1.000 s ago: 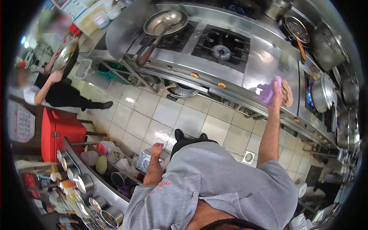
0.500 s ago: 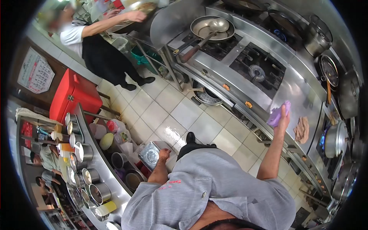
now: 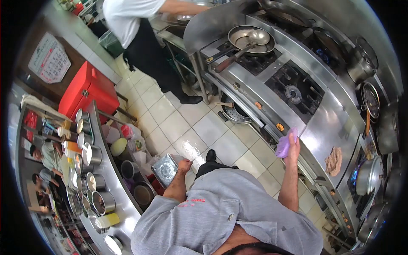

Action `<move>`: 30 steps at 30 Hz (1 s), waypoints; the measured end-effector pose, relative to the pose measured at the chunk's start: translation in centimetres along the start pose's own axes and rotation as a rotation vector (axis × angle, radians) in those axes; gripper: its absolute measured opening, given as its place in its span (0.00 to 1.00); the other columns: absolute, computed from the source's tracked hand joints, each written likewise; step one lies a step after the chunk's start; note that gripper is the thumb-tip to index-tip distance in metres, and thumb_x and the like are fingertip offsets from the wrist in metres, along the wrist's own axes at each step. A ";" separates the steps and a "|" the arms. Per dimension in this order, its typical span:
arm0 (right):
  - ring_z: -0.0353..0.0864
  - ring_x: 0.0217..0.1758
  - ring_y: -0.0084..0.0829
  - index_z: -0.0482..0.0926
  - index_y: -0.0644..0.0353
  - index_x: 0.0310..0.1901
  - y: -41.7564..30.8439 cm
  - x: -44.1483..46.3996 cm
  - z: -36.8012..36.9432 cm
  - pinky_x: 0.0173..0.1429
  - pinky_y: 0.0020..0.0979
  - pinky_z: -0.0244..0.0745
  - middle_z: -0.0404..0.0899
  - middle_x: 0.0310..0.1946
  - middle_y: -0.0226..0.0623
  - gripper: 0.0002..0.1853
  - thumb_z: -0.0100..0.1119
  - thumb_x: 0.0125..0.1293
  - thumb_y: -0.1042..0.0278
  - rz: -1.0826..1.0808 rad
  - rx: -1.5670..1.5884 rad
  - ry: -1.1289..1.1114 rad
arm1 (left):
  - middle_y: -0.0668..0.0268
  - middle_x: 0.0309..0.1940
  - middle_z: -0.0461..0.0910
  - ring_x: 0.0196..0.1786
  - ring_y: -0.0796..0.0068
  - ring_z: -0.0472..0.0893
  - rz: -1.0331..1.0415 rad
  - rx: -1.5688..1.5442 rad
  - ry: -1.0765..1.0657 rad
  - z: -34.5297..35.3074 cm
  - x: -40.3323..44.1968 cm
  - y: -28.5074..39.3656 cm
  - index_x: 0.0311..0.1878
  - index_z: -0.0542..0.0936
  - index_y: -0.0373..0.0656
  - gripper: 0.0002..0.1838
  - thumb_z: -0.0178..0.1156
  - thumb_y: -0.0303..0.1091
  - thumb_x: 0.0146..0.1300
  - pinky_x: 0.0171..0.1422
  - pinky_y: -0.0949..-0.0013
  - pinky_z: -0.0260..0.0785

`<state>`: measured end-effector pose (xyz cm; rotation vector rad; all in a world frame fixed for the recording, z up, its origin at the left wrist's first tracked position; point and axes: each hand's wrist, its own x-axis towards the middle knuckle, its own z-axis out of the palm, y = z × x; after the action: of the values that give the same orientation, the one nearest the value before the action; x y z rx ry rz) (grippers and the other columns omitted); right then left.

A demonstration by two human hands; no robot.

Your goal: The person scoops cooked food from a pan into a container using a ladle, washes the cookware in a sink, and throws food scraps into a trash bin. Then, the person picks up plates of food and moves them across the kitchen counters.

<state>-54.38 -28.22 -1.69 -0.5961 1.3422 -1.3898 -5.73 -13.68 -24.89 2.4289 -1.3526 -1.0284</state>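
Observation:
A crumpled purple cloth (image 3: pixel 282 146) is gripped in my right hand (image 3: pixel 293 146), in front of the stove's front edge. Fingers curl inward on my left hand (image 3: pixel 184 165), low on the left; whether they pinch anything small is hidden. Beside that hand is a shiny metal foil tray (image 3: pixel 165 171), and I cannot tell whether they touch. On the steel counter to the right of my right hand lies a crumpled brown cloth (image 3: pixel 333 161).
On the stove (image 3: pixel 297 91) sits a frying pan (image 3: pixel 238 39) with a ladle (image 3: pixel 258 37) in it. A lidded pot (image 3: pixel 369 175) stands over a blue flame. Metal containers (image 3: pixel 103 202) line the left counter. A co-worker (image 3: pixel 148 55) stands ahead near a red box (image 3: pixel 89 91).
My right hand has drawn the purple cloth left and back from the counter surface, past the stove's front edge. The co-worker has come closer and rightward. My left hand has barely moved.

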 end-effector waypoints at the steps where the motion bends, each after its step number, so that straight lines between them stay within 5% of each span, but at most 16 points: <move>1: 0.75 0.38 0.27 0.68 0.63 0.53 0.6 -0.2 0.5 0.42 0.30 0.72 0.73 0.39 0.35 0.26 0.58 0.60 0.54 0.006 -0.014 -0.020 | 0.51 0.36 0.79 0.43 0.53 0.78 -0.019 -0.016 0.005 0.4 0.4 -0.4 0.37 0.81 0.40 0.20 0.55 0.48 0.50 0.49 0.60 0.69; 3: 0.74 0.45 0.29 0.66 0.62 0.56 1.9 -0.9 2.2 0.47 0.32 0.71 0.72 0.46 0.36 0.27 0.57 0.61 0.53 0.097 0.100 -0.137 | 0.49 0.35 0.79 0.42 0.53 0.78 0.098 0.057 -0.021 0.8 1.1 -1.5 0.34 0.81 0.38 0.21 0.55 0.48 0.50 0.47 0.60 0.69; 5: 0.72 0.50 0.31 0.64 0.61 0.58 3.4 -1.0 3.9 0.52 0.34 0.70 0.70 0.51 0.36 0.28 0.54 0.63 0.52 0.200 0.075 -0.250 | 0.49 0.35 0.79 0.41 0.51 0.78 -0.017 -0.162 -0.006 -3.4 -2.8 4.5 0.33 0.81 0.36 0.21 0.55 0.47 0.49 0.46 0.59 0.69; 6: 0.72 0.50 0.32 0.63 0.60 0.58 4.4 -0.9 5.1 0.53 0.35 0.69 0.69 0.52 0.36 0.27 0.52 0.63 0.51 0.266 0.115 -0.298 | 0.52 0.34 0.80 0.40 0.57 0.79 0.092 -0.240 0.061 -4.6 -4.1 6.7 0.33 0.80 0.36 0.19 0.56 0.45 0.51 0.43 0.61 0.70; 7: 0.72 0.51 0.33 0.63 0.59 0.59 5.3 -1.0 6.5 0.53 0.35 0.69 0.69 0.52 0.36 0.27 0.51 0.64 0.51 0.338 0.151 -0.346 | 0.59 0.38 0.79 0.43 0.69 0.77 0.180 -0.433 0.030 -5.4 -4.8 8.3 0.42 0.78 0.39 0.19 0.57 0.46 0.56 0.45 0.63 0.70; 9: 0.71 0.53 0.33 0.59 0.58 0.61 4.4 -3.5 11.5 0.55 0.36 0.68 0.68 0.53 0.36 0.28 0.48 0.65 0.51 0.390 0.019 -0.455 | 0.64 0.55 0.69 0.53 0.67 0.70 0.040 -1.003 -0.176 -8.3 -7.9 13.7 0.58 0.67 0.46 0.29 0.54 0.55 0.60 0.51 0.56 0.68; 14: 0.66 0.59 0.32 0.54 0.59 0.65 3.9 -11.5 21.8 0.58 0.35 0.65 0.63 0.59 0.40 0.32 0.51 0.65 0.56 0.330 -0.230 -1.148 | 0.60 0.54 0.69 0.53 0.66 0.72 0.072 -1.656 -0.213 -12.2 -12.1 17.1 0.60 0.65 0.46 0.32 0.46 0.60 0.61 0.54 0.57 0.68; 16: 0.66 0.59 0.32 0.55 0.60 0.65 3.4 -13.3 23.7 0.59 0.34 0.64 0.63 0.59 0.41 0.30 0.51 0.65 0.58 0.306 -0.380 -1.319 | 0.62 0.50 0.73 0.47 0.68 0.75 0.286 -2.029 -0.406 -13.7 -13.1 16.2 0.60 0.64 0.45 0.30 0.48 0.56 0.62 0.52 0.58 0.69; 19: 0.69 0.57 0.31 0.59 0.61 0.63 4.0 -14.3 25.4 0.53 0.30 0.68 0.64 0.59 0.42 0.31 0.56 0.62 0.60 0.232 -0.465 -1.600 | 0.60 0.47 0.76 0.40 0.71 0.78 0.284 -1.937 0.045 -16.5 -16.4 12.9 0.57 0.66 0.41 0.28 0.52 0.49 0.59 0.39 0.65 0.73; 22: 0.76 0.46 0.30 0.64 0.63 0.59 6.0 -13.0 25.5 0.45 0.29 0.73 0.73 0.49 0.41 0.25 0.55 0.62 0.63 0.440 -0.576 -1.435 | 0.59 0.44 0.77 0.38 0.74 0.78 0.223 -1.735 0.524 -20.5 -23.1 9.9 0.54 0.69 0.37 0.26 0.55 0.46 0.57 0.38 0.74 0.73; 27: 0.78 0.39 0.28 0.69 0.62 0.52 5.6 -9.7 27.5 0.37 0.27 0.74 0.75 0.43 0.38 0.17 0.53 0.64 0.63 0.556 -0.611 -1.326 | 0.64 0.35 0.79 0.36 0.76 0.78 -0.293 -1.038 1.264 -21.2 -31.0 -0.8 0.51 0.74 0.37 0.24 0.61 0.43 0.55 0.43 0.75 0.70; 28: 0.77 0.38 0.26 0.71 0.61 0.49 4.5 -9.1 29.2 0.36 0.25 0.73 0.75 0.41 0.35 0.16 0.53 0.64 0.62 0.472 -0.575 -1.349 | 0.58 0.48 0.75 0.49 0.66 0.75 -0.374 -0.927 1.270 -21.2 -32.5 -2.7 0.57 0.70 0.41 0.29 0.61 0.47 0.54 0.55 0.62 0.66; 29: 0.76 0.36 0.23 0.73 0.60 0.45 3.1 -8.5 31.3 0.35 0.23 0.73 0.74 0.39 0.32 0.13 0.54 0.64 0.61 0.369 -0.514 -1.366 | 0.58 0.48 0.75 0.49 0.66 0.75 -0.392 -0.924 1.293 -20.9 -33.0 -3.0 0.57 0.70 0.41 0.29 0.61 0.47 0.54 0.55 0.62 0.66; 30: 0.75 0.34 0.22 0.74 0.59 0.43 0.7 -8.5 33.9 0.35 0.22 0.72 0.74 0.37 0.30 0.11 0.54 0.63 0.61 0.174 -0.478 -1.419 | 0.56 0.55 0.67 0.57 0.60 0.67 -0.864 -0.422 1.250 -20.7 -33.4 -3.2 0.60 0.67 0.45 0.32 0.61 0.49 0.53 0.59 0.52 0.57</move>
<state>-21.41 -33.61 8.50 -1.3773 0.4694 -0.2181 -1.79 11.43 5.24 2.4207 0.2918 0.2469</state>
